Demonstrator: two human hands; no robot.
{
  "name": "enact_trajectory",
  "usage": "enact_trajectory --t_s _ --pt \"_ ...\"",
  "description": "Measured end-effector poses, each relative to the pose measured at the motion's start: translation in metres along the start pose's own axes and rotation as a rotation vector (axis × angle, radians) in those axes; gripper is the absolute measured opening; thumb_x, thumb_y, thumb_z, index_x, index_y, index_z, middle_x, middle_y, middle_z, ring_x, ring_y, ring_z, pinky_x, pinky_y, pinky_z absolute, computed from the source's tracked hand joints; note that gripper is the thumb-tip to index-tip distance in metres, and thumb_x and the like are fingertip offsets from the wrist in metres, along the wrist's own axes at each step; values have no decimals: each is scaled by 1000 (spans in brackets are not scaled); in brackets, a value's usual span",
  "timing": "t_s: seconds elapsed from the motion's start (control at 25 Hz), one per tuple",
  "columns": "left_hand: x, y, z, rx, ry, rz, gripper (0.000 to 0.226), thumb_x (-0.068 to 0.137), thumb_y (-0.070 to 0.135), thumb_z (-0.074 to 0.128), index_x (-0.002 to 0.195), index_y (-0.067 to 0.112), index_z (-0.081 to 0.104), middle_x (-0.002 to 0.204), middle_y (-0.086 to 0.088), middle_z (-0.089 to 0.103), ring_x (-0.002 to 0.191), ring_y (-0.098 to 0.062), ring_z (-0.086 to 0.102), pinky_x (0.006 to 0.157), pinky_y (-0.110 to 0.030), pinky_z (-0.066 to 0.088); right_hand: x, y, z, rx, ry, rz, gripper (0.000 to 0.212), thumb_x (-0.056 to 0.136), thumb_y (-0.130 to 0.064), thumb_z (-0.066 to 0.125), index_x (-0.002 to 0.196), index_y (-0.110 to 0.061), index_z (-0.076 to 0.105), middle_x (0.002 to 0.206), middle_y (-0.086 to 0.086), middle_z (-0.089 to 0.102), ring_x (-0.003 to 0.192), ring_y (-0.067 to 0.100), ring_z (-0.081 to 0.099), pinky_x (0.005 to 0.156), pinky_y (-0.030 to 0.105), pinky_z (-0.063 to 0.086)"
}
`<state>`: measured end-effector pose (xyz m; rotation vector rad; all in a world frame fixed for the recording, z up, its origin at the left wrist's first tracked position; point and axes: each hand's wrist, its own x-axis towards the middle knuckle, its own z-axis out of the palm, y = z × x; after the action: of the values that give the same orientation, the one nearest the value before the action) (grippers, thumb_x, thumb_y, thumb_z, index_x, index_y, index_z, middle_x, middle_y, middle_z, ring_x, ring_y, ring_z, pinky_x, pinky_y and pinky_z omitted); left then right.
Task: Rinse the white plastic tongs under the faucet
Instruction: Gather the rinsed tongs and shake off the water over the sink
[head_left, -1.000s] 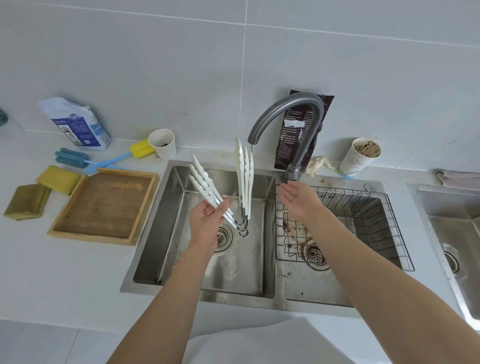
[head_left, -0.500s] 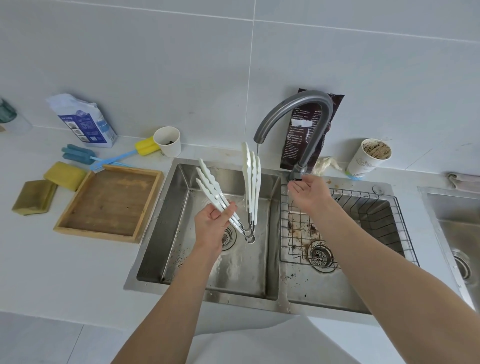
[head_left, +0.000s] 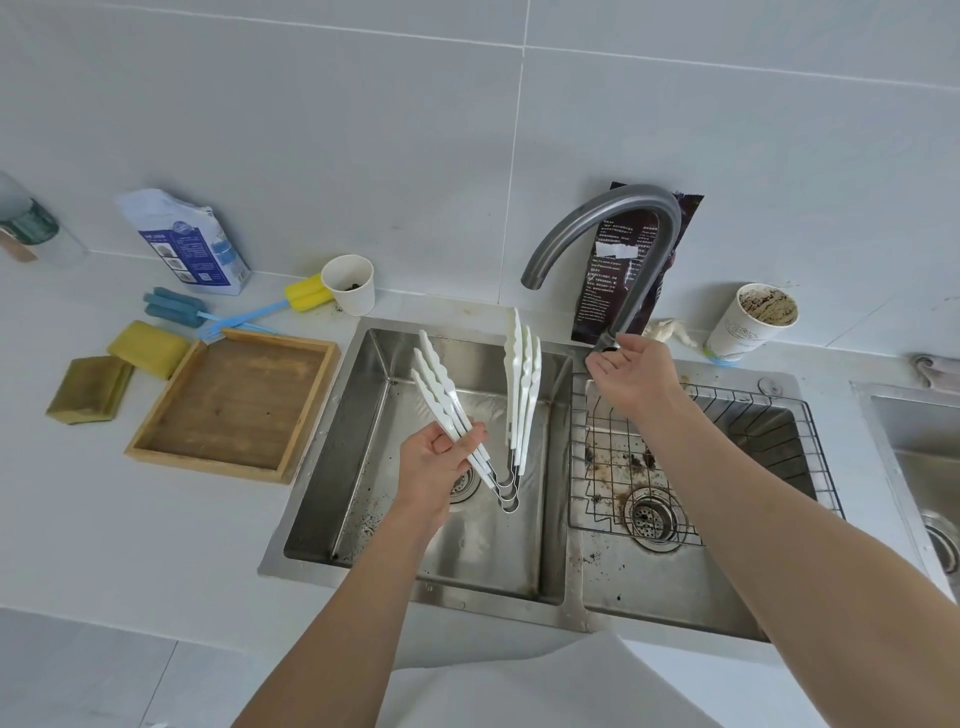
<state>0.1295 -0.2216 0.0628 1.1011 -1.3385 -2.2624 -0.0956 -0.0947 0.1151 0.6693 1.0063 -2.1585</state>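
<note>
White plastic tongs (head_left: 521, 395), 3 nested: light, springy, likely slick; my left hand (head_left: 439, 465) grips them near the hinge, right hand (head_left: 631, 374) relaxed at faucet (head_left: 613, 228).

Left hand (head_left: 441, 462) grips white tongs (head_left: 519, 395); right hand (head_left: 631, 376) touches faucet (head_left: 608, 228) base

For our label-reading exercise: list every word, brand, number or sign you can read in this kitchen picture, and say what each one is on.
Bag: blue label with print, too blurred to read.
Pouch: lines of white print, too small to read.
Right cup: faint emblem, not readable.
No other text shows; nothing can be quoted.
</note>
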Motion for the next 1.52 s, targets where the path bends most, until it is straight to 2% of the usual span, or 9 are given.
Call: enact_trajectory --t_s 0.2,0.32,0.4,0.56,0.88,1.0,1.16,1.4,1.52 --pt "-1 2 -3 -9 -41 -42 14 84 3 72 97 5 69 95 -16 73 97 -25 70 92 -42 55 -4 35 -26 -496 -193 -1 60 98 -20 55 152 -11 31 153 13 42 140 26 42 118 41 32" --pt "-2 6 -1 -24 -69 -43 12 86 1 70 97 4 69 97 -16 73 99 -25 70 90 -39 56 -24 62 -36 -797 -341 33 44 93 -36 65 131 -16 54 130 8 66 117 20 65 103 36 50" --pt "-3 8 0 -17 -97 -46 12 86 2 69 98 5 68 99 -15 73 98 -23 71 90 -39 56 -38 78 -41 -912 -405 -51 29 98 -28 59 121 -11 59 115 7 72 107 21 70 91 33 57" --pt "-4 7 -1 -26 -128 -63 14 87 0 67 99 6 68 98 -11 75 98 -20 71 94 -41 54 -50 90 -51 -890 -432 -184 26 98 -10 59 123 -4 57 112 12 73 104 26 71 88 38 59" --pt "0 3 -3 -71 -173 -37 17 85 1 68 101 7 69 104 -10 75 107 -23 69 94 -39 53 -55 92 -49 -893 -376 -284 27 95 -5 62 121 -3 59 109 14 74 99 25 73 84 34 60" --pt "8 8 -5 -20 -160 -95 14 88 4 68 102 3 68 104 -16 73 100 -24 71 85 -35 58 -51 94 -45 -890 -310 -202 27 95 -7 62 120 3 58 109 19 72 98 29 73 80 35 61" --pt "27 10 -3 56 -135 -354 15 89 5 68 102 -3 66 101 -20 72 89 -25 72 83 -36 59 -37 94 -40 -804 -107 123 27 95 -3 61 119 9 57 113 25 69 92 31 72 75 35 62" --pt "36 14 -2 109 -172 -308 13 88 2 67 102 1 65 109 -19 71 98 -26 71 79 -35 60 -31 97 -36 -849 -113 -17 20 93 1 62 112 1 58 112 23 69 97 32 72 77 36 61" --pt "39 17 -4 140 -184 -379 15 89 5 68 101 -2 65 105 -21 72 94 -27 72 78 -35 61 -28 93 -37 -820 -64 119 22 92 -2 64 113 5 60 107 22 71 87 31 73 71 37 63"
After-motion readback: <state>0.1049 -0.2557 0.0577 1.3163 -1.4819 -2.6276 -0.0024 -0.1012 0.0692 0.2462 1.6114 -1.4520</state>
